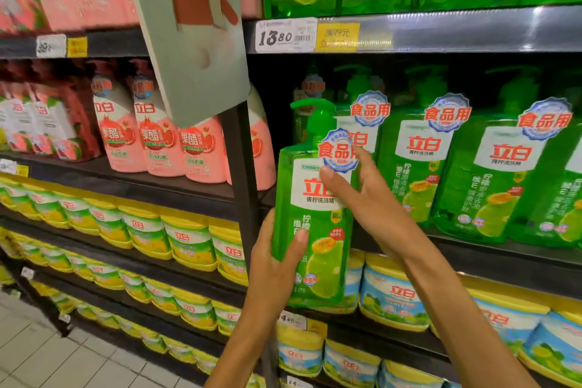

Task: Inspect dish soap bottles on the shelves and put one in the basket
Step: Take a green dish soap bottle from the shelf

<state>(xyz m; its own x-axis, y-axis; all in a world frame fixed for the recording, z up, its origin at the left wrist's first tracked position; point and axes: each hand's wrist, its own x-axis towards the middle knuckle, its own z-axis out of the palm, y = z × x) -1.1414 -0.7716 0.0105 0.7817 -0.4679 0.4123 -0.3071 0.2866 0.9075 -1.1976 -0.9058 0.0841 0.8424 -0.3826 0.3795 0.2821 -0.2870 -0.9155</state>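
1. Head view: dark metal shelving fills the frame in tiers, its front rail glossy and reflective at the upper right.
2. A pale, flat cardboard sign with a reddish print hangs tilted across the upper centre, in front of a dark upright post.
3. At the right of the frame, translucent green pump bottles stand in a row on the middle shelf, each with a white label and a round blue-edged sticker.
4. At the left, pink soft-shouldered bottles with fruit pictures fill the same level; yellow-lidded tubs sit in rows on the shelves beneath.
5. The dish soap bottle, green, glossy plastic with a pump top, is held upright at the centre of the frame, in front of the shelf.
6. The left hand grips its lower part, thumb curled across the front, fingers hidden behind.
7. The right hand holds its upper right side, thumb pressed on the white label and fingers wrapped towards the back edge.
8. A white price tag reading 13.80 and a yellow tag sit on the upper rail.
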